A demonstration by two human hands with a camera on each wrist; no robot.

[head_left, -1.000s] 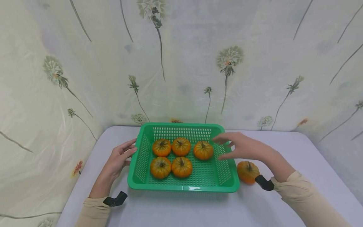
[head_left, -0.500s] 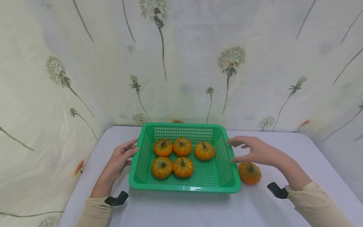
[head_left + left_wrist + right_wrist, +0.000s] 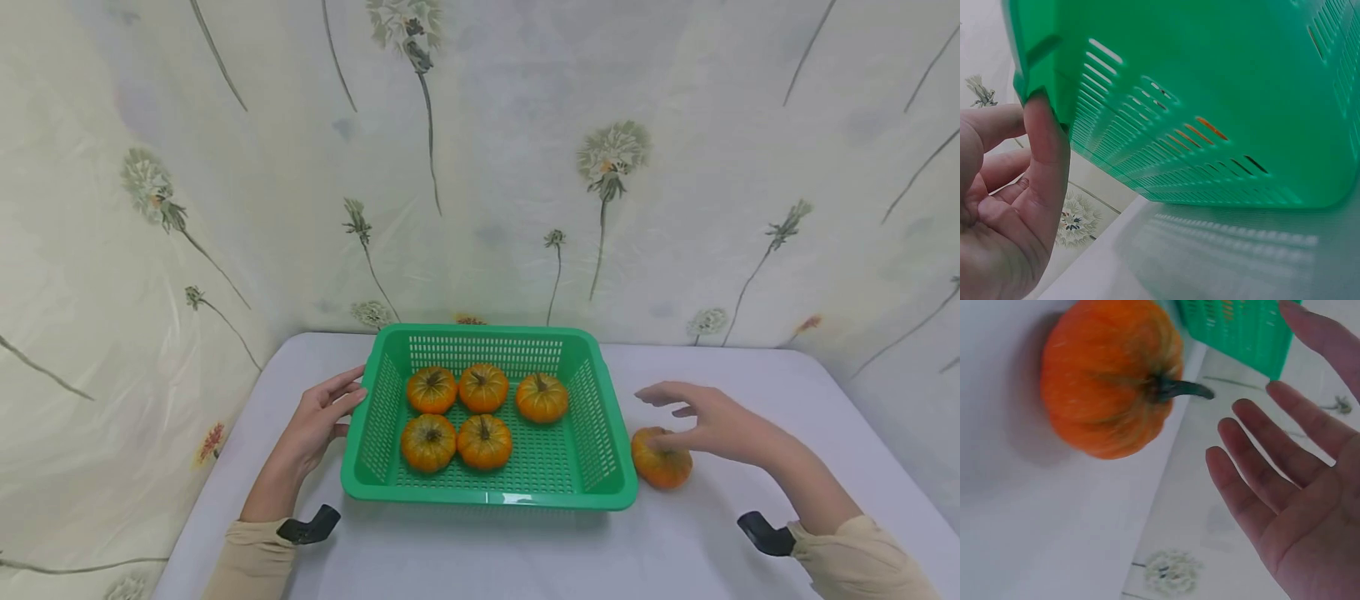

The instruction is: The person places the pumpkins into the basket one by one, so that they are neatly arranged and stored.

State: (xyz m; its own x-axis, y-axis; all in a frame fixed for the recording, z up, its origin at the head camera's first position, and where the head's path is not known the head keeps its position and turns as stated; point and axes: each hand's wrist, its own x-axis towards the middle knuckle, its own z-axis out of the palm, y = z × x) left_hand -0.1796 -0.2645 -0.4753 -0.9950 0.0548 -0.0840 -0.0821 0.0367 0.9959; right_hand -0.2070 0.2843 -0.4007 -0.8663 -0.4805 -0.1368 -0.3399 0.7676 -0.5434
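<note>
A green plastic basket (image 3: 487, 498) stands on the white table with several small orange pumpkins inside, such as the front-left pumpkin (image 3: 428, 443) and the right-hand pumpkin (image 3: 542, 398). My left hand (image 3: 318, 421) holds the basket's left rim; in the left wrist view, a fingertip (image 3: 1041, 109) is tucked under the rim's lip. Another pumpkin (image 3: 662, 460) sits on the table just outside the basket's right side. Over it hovers my right hand (image 3: 712, 423), fingers spread and thumb overlapping it in the head view. The right wrist view shows a gap between that hand and the pumpkin's dark stem (image 3: 1188, 389).
White cloth covers the table (image 3: 480, 558). Behind it hangs a pale curtain (image 3: 495, 167) printed with dandelions, which also runs along the left side. Inside the basket, bare mesh floor (image 3: 543, 462) shows at the front right.
My right hand has moved from above the basket's right end rightward and down to the pumpkin outside. The left hand has stayed at the rim, and the pumpkins have not moved.
</note>
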